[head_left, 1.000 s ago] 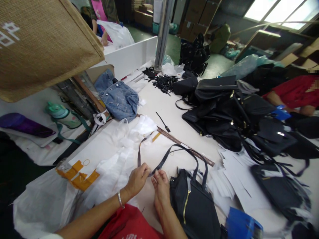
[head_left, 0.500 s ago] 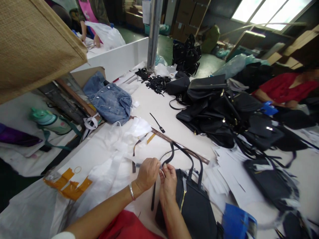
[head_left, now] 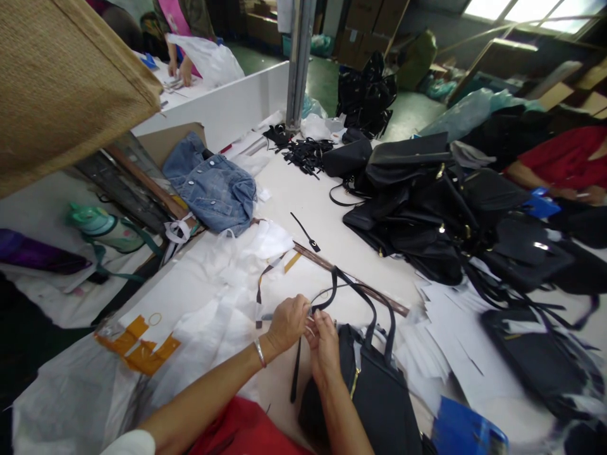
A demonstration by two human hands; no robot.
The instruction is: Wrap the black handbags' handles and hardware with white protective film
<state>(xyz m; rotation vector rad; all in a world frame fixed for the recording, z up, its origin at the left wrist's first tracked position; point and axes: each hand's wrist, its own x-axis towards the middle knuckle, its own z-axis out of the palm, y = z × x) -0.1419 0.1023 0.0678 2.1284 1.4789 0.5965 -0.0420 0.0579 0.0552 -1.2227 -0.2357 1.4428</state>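
Observation:
A black handbag (head_left: 370, 392) with a gold zipper and two looped handles lies on the white table (head_left: 313, 196) right in front of me. My left hand (head_left: 288, 321), with a silver bangle at the wrist, is closed on a thin black strap (head_left: 296, 373) that hangs down toward me. My right hand (head_left: 325, 338) pinches the same strap just beside it, at the bag's left edge. Both hands touch each other above the strap.
A big heap of black handbags (head_left: 427, 215) fills the right side. White paper sheets (head_left: 450, 335) lie beside my bag. A denim jacket (head_left: 213, 189), a wooden stick (head_left: 351, 278), loose straps (head_left: 308, 155), white plastic bags and a green bottle (head_left: 102, 224) lie left. A person in red (head_left: 564, 164) sits far right.
My hands moved right and closer to the handbag and gathered the strap. Its long loop on the table has shortened and one end now hangs toward me.

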